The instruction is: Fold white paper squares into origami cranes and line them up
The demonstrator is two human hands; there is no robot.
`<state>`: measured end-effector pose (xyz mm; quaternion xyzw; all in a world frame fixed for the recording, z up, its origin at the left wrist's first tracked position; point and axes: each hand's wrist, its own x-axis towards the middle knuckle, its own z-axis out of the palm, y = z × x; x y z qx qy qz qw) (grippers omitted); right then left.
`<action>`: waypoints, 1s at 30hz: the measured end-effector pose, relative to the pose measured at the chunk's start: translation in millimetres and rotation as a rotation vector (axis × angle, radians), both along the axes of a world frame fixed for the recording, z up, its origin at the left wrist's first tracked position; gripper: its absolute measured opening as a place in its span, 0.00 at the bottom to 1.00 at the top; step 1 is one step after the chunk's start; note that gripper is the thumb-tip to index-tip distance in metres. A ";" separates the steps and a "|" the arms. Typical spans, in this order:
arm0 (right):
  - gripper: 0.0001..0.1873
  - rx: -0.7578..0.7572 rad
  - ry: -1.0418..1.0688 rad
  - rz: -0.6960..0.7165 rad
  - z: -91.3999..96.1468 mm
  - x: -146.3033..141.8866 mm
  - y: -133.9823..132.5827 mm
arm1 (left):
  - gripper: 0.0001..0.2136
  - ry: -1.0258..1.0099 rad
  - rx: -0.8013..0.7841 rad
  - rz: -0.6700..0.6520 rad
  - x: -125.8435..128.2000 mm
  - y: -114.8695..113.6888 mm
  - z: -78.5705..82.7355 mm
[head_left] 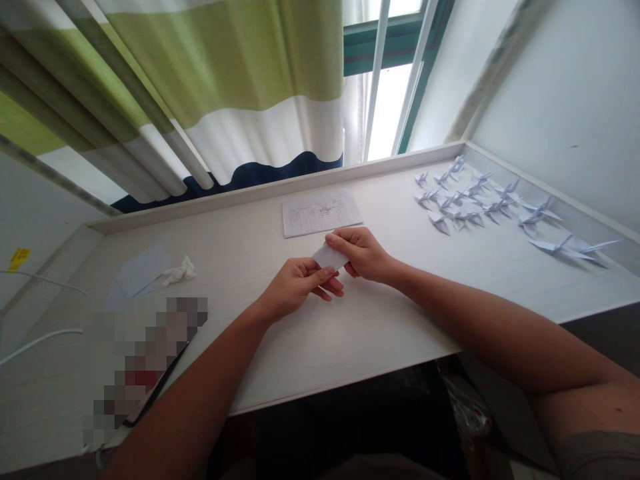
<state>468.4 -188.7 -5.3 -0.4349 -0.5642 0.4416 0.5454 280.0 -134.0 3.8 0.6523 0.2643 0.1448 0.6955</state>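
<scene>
A small folded piece of white paper [330, 257] is held between my two hands above the desk. My left hand [300, 283] pinches its lower left side, thumb on top, with the other fingers curled beneath. At the upper right, my right hand [361, 253] grips the paper between thumb and fingers. The fold's exact shape is partly covered by my fingers. Just beyond the hands lies a flat printed sheet [320, 215] with a table on it. Several folded white paper cranes [467, 200] stand grouped at the right of the desk.
Loose white paper sheets [140, 270] and a crumpled tissue [180, 271] lie on the left of the white desk [240, 247]. Nearer me is a blurred-out device [150, 373] with a white cable [40, 340]. A raised rim [240, 197] runs along the back, below the curtain [225, 67].
</scene>
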 end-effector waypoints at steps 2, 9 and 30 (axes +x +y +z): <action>0.28 0.025 0.023 0.008 0.7 -1.5 -0.2 | 0.16 -0.011 -0.017 -0.020 -1.3 1.5 2.1; 0.28 0.033 -0.017 0.008 0.1 0.5 -0.4 | 0.16 -0.004 -0.020 -0.002 0.1 1.6 -0.9; 0.37 0.057 -0.310 -0.041 -1.0 2.3 1.1 | 0.27 -0.124 0.082 0.257 6.4 4.5 -11.5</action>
